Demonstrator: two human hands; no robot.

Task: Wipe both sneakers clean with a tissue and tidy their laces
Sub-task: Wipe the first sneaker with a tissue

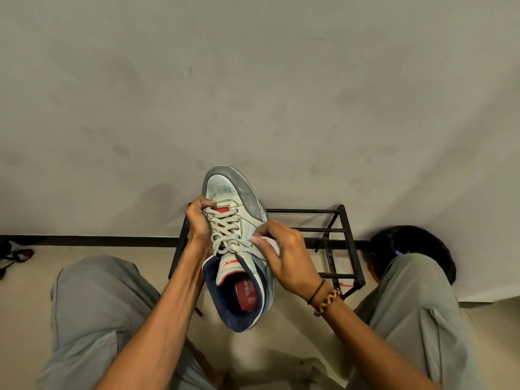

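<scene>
Overhead, the camera is looking down on a pale beige floor (295, 327) meeting a scuffed grey-white wall (253, 80) along a dark skirting strip (98, 241). Just beyond the grip, a black metal wire shoe rack (332, 243) is standing against that wall, and to the right of the grip a round black bin (413, 243) is sitting on the floor, partly hidden behind a knee. Far to the left of the grip, part of another shoe (17, 256) is lying on the floor by the skirting; it is too cut off to describe further.

A person in grey trousers (92, 313) is sitting with knees apart, holding up between them a pale green and grey leather sneaker (239, 209) with a navy collar, clear of the floor, toe pointing away. The left hand (198, 223) is clamped around the sneaker's left side, fingers curling over by the lowest laces (225, 232). The right hand (284, 254) is pinching a crumpled white tissue (267, 243) and pressing it against the sneaker's right side beside the top eyelets. Braided wristbands (326, 299) are circling the right wrist.

Red lettering is showing on the tongue and white print on the red insole (249, 291); neither is legible.
</scene>
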